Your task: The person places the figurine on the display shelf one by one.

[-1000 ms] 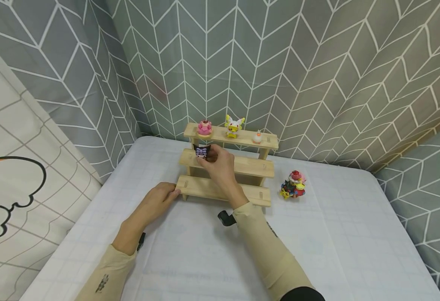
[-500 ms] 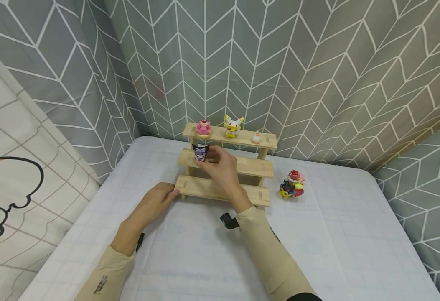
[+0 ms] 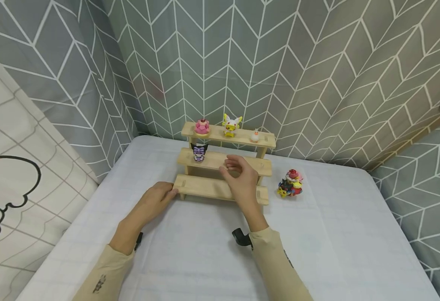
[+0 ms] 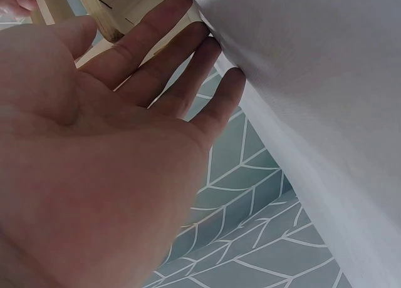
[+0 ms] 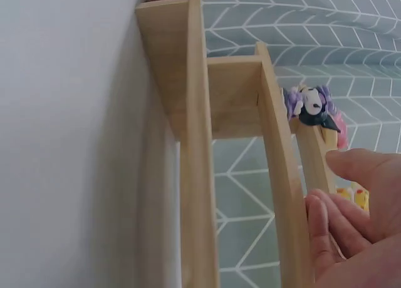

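A purple-and-black figurine [image 3: 199, 153] with pointed ears stands at the left end of the middle tier of a three-tier wooden display stand [image 3: 204, 187]. My right hand [image 3: 243, 182] hovers in front of that tier, right of the figurine, with nothing between its loosely bent fingers. In the right wrist view, a gap separates this hand [image 5: 357, 216] from the figurine [image 5: 310, 105]. My left hand [image 3: 156, 202] rests at the left end of the bottom tier. Its fingers [image 4: 169, 75] look straight and slightly spread in the left wrist view.
Along the top tier stand a pink figurine [image 3: 202, 127], a white-and-yellow eared figurine [image 3: 230, 125] and a small white one [image 3: 255, 136]. Several colourful figurines [image 3: 290, 184] cluster on the white-covered table [image 3: 340, 225], right of the stand. A patterned curtain [image 3: 238, 62] hangs close behind.
My right hand has let go of the purple-and-black figurine and moved right and toward me. The figurine stays on the middle tier. My left hand remains at the stand's left end.
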### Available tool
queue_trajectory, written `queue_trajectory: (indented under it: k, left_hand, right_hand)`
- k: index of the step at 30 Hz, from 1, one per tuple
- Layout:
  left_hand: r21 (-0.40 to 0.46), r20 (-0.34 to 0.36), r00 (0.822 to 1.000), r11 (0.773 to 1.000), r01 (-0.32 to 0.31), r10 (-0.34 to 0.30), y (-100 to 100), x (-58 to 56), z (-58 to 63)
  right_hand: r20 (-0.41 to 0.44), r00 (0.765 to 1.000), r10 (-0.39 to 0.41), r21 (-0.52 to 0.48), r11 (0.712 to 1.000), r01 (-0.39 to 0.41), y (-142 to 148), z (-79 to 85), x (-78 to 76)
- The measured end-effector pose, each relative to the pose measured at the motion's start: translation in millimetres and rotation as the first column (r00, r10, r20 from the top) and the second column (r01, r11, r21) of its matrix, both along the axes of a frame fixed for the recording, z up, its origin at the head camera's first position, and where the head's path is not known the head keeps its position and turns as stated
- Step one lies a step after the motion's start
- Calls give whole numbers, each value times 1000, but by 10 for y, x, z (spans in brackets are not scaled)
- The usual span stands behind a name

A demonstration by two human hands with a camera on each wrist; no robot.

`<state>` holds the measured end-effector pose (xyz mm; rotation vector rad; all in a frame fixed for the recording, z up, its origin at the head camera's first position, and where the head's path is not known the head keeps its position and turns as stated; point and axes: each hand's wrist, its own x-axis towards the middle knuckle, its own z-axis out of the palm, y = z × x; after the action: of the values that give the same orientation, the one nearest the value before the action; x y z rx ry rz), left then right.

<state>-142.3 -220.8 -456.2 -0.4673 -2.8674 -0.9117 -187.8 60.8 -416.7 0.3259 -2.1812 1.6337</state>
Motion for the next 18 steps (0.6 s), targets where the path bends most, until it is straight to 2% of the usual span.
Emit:
queue_trajectory:
  k: [6,18]
  left_hand:
    - [-6,-1,1000,1000,-1,1,-10,-8,1]
    - [-6,16,1000,1000,1,-1,2,-22,-31]
  right_hand:
    - [-74,997,-9,-31,1000,7,115,-51,65]
    - [-73,997,-39,-17,999,38,292,-59,77]
